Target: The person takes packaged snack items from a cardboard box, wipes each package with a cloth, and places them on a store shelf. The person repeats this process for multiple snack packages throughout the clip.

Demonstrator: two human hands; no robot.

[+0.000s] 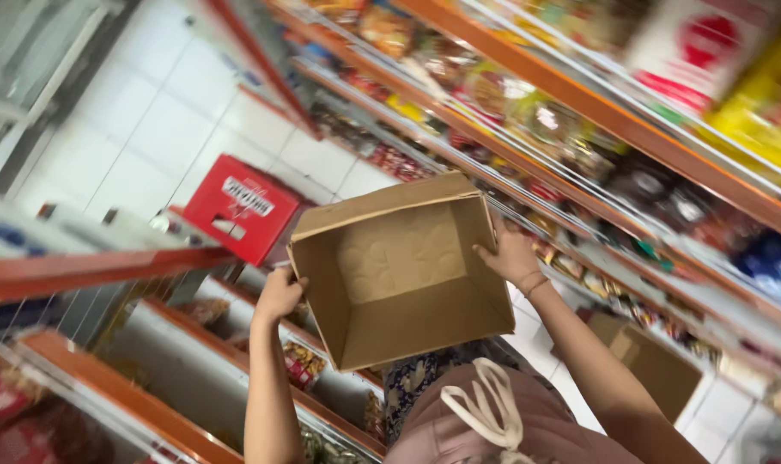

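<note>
An empty brown cardboard box (403, 271) hangs in front of me in a shop aisle, its open side turned toward me so its bare inside shows. My left hand (279, 294) grips its left wall. My right hand (510, 253), with a thin band at the wrist, grips its right wall. Both arms reach forward from the bottom of the view.
Orange-edged shelves (579, 107) full of packaged snacks run along the right. More shelves (124, 404) stand at the left. A red crate (240, 206) sits on the white tiled floor (150, 120) ahead. Another cardboard box (652, 361) lies at the lower right.
</note>
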